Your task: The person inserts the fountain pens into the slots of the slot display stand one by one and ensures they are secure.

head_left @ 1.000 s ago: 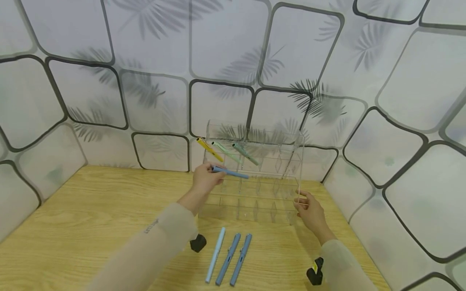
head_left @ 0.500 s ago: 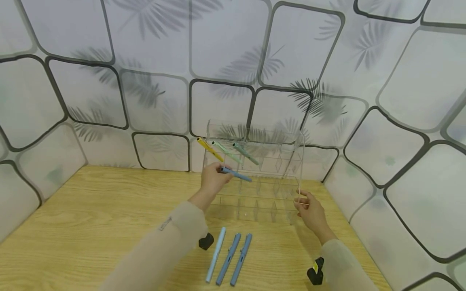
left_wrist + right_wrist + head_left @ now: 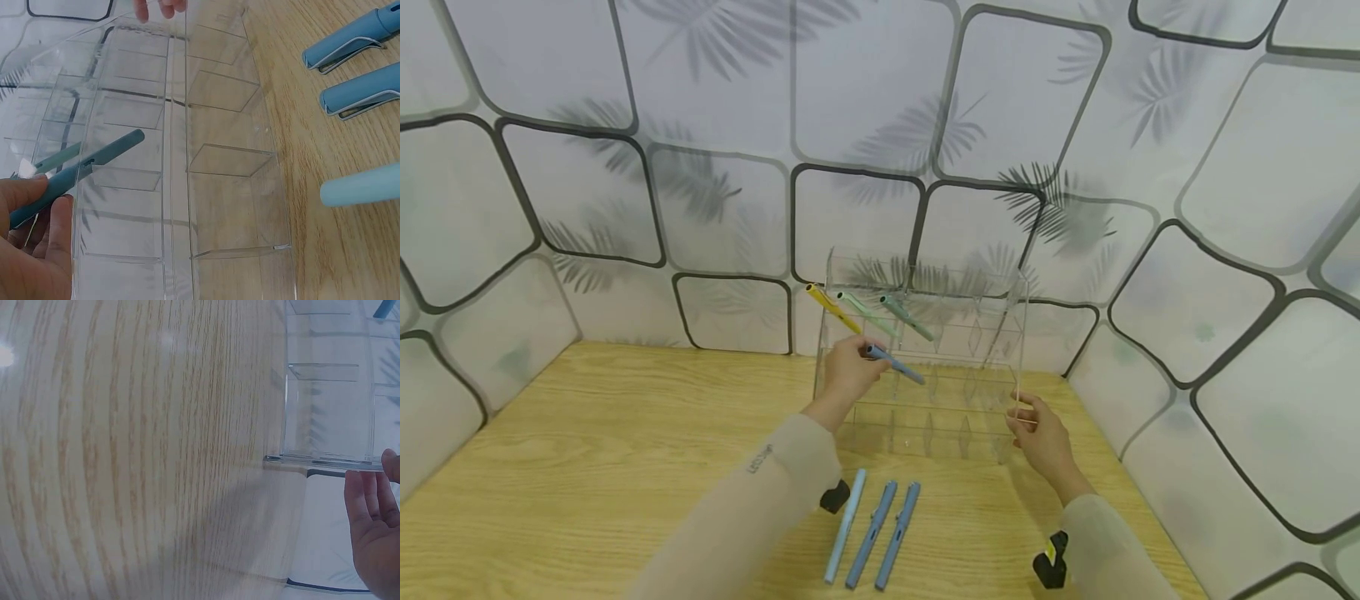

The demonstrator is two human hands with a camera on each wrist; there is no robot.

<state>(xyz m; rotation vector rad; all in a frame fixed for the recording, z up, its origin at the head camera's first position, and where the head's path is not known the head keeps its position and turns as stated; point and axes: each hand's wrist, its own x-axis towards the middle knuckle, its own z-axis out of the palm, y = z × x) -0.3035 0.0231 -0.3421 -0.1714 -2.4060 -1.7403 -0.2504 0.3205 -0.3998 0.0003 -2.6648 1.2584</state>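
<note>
My left hand (image 3: 850, 371) holds a blue pen (image 3: 898, 365) by its rear part, tilted down to the right, at the left half of a clear tiered pen rack (image 3: 917, 420). In the left wrist view the front end of that blue pen (image 3: 115, 149) lies over a divided shelf; whether it touches cannot be told. My right hand (image 3: 1041, 437) grips the rack's right side panel (image 3: 337, 464), thumb on one face and fingers on the other. On an upper tier lean a yellow pen (image 3: 833, 308), a pale green pen (image 3: 867, 312) and a grey-green pen (image 3: 906, 317).
In front of the rack, a light blue pen (image 3: 846, 527) and two darker blue pens (image 3: 871, 534) lie side by side on the wooden table (image 3: 625, 467). A patterned curtain (image 3: 722, 208) stands behind and along the sides. Black wrist-camera mounts (image 3: 1049, 560) hang below the sleeves.
My left hand has moved right and slightly down with the blue pen, whose front end now points more steeply downward. My right hand stays on the side panel.
</note>
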